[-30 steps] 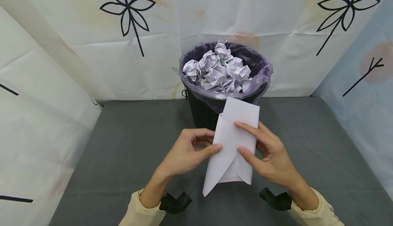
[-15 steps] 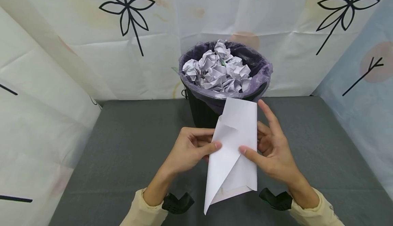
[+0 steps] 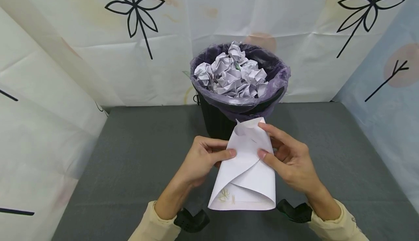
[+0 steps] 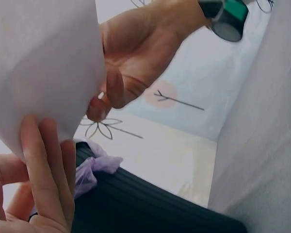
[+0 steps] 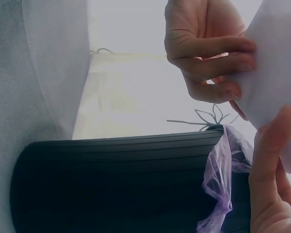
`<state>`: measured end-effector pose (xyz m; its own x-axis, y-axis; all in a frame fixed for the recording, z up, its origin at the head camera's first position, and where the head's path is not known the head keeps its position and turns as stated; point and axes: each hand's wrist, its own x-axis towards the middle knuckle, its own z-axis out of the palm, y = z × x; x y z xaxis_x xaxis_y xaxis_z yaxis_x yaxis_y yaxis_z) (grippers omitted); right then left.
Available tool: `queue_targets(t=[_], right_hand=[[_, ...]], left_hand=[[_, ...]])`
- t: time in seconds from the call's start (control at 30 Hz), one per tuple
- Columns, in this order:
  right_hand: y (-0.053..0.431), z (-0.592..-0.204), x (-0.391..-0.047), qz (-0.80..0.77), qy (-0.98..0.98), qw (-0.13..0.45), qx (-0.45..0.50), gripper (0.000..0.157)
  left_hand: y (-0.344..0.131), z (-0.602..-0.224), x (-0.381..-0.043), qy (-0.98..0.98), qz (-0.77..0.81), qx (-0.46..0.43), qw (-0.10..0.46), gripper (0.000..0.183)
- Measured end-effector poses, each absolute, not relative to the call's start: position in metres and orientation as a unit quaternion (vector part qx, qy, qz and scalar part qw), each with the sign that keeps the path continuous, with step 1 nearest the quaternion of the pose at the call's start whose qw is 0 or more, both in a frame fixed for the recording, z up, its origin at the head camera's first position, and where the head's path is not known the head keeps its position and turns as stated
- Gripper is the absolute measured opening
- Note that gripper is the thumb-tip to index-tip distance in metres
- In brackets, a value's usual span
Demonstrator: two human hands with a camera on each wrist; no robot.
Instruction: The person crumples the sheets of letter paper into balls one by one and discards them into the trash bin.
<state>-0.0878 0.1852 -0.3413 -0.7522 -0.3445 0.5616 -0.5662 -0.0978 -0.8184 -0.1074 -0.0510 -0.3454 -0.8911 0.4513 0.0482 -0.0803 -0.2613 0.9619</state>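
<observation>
One left hand [image 3: 202, 160], one right hand [image 3: 291, 158], both pinching one paper [image 3: 246, 168], one bin [image 3: 214, 122]

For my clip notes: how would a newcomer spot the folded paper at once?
On the dark grey table, find the black bin with the purple liner. In front of it, the left hand and right hand hold a white paper. It is loosely folded with smooth faces, unlike the crumpled paper balls in the bin.

paper balls [image 3: 230, 76] lie in the bin [image 3: 213, 120] behind the sheet [image 3: 246, 170].
</observation>
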Motion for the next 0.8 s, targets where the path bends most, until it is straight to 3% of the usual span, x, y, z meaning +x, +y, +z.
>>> queue_targets(t=[0.13, 0.37, 0.47, 0.6, 0.8], right_hand=[[0.183, -0.342, -0.088, 0.647, -0.658, 0.074, 0.379, 0.057], [0.187, -0.341, -0.088, 0.617, -0.647, 0.007, 0.447, 0.054], [0.19, -0.343, -0.092, 0.611, -0.629, -0.014, 0.481, 0.067], [0.191, -0.346, -0.097, 0.621, -0.604, -0.015, 0.499, 0.096], [0.187, -0.351, -0.097, 0.639, -0.602, 0.01, 0.479, 0.082]], left_hand=[[-0.05, -0.345, -0.107, 0.572, 0.79, 0.129, 0.178, 0.029], [-0.052, -0.344, -0.108, 0.527, 0.824, 0.083, 0.191, 0.03], [-0.053, -0.343, -0.107, 0.489, 0.84, 0.07, 0.225, 0.035], [-0.053, -0.342, -0.108, 0.455, 0.852, 0.066, 0.249, 0.035], [-0.052, -0.343, -0.108, 0.451, 0.856, 0.063, 0.243, 0.034]])
